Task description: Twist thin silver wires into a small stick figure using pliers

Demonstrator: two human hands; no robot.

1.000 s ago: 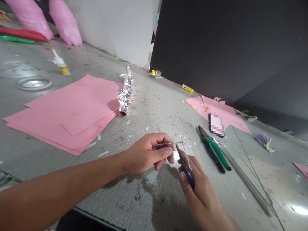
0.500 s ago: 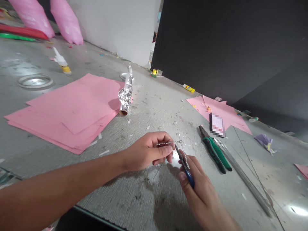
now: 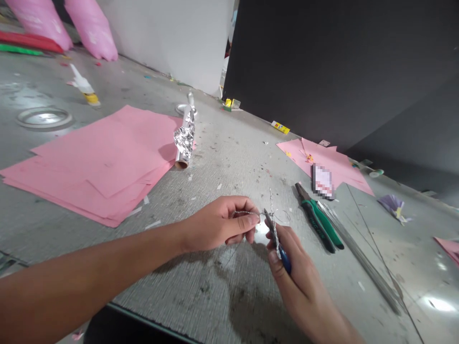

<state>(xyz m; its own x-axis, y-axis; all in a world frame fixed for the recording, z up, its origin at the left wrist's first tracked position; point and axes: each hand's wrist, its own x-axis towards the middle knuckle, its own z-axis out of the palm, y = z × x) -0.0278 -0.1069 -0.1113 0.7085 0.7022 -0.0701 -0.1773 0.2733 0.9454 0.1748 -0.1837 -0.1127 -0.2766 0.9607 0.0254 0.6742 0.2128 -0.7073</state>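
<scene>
Between thumb and fingers, my left hand [image 3: 224,222] pinches a twisted silvery wire [image 3: 271,203] that branches near its right end. My right hand [image 3: 297,267] is wrapped round the blue handles of small pliers [image 3: 271,224]. The tool's dark jaws touch the wire close to the branching point, just right of my left fingertips. A thin loop of fine wire curls out to the right of the joint. Whether the jaws are fully closed is too small to tell.
Green-handled pliers [image 3: 319,220] lie right of my hands beside a bundle of straight wires [image 3: 366,263]. A foil roll [image 3: 185,138] rests by stacked pink sheets [image 3: 96,167] at left. Further back are a glue bottle [image 3: 85,86], a tape ring [image 3: 45,117] and a purple paper piece [image 3: 392,206].
The pliers' jaws have moved slightly up and right, onto the wire near its joint. The wire's upper branch has shifted a little right. My left hand keeps its pinch.
</scene>
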